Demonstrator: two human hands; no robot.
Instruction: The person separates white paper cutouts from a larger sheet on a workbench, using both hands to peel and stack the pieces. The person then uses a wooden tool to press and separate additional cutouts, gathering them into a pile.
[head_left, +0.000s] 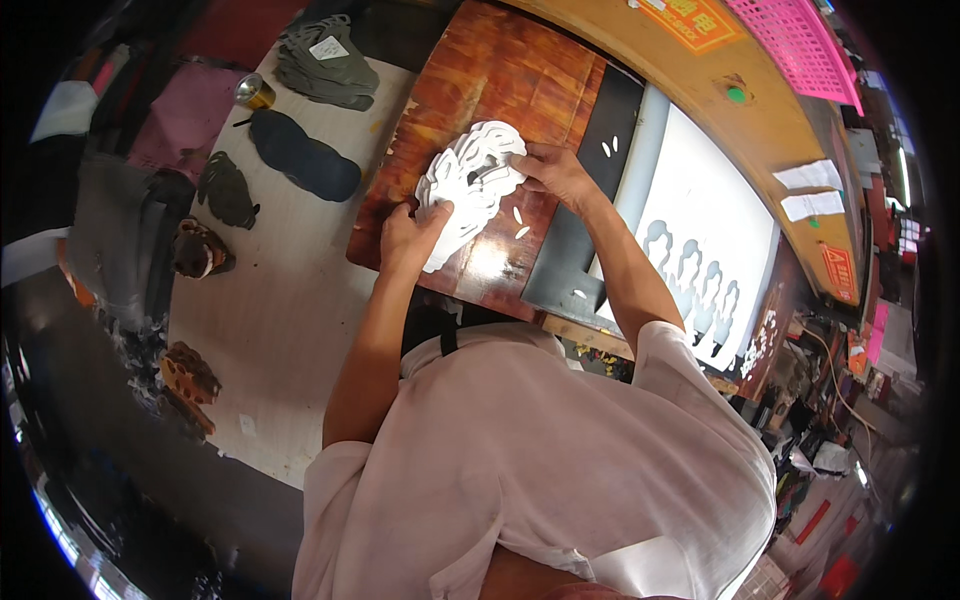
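- Worker's two bare hands grip a stack of white die-cut sheet pieces w/ scalloped, wavy edges (470, 190), lying on a glossy reddish-brown wooden board (500, 90) at centre frame.
- Left hand (408, 238) clamps the stack's 7 o'clock end: thumb on top, other fingers curled under the edge, pinching it. Right hand (553, 172) holds the 3 o'clock side, fingers bent and pressed together over the rim.
- Judgement: squaring the pile goes best w/ both grips kept firm and edges tapped flush on the board; thin cut-outs look likely to fan out or crease if one side loosens.
- Small white oval offcuts (519, 223) lie just beside the stack at 4 o'clock.
- Approx. 9 o'clock of the board: pale worn tabletop (290, 300) carrying dark blue oval-shaped cut pieces (305, 160), a grey stack of cut shapes (328, 62), a brass-coloured metal can (254, 92).
- At 3 o'clock: white sheet w/ punched-out silhouettes (705, 250) on the cutting bed; pink plastic mesh basket (800, 45) at 1 o'clock. Cluttered workshop beyond.
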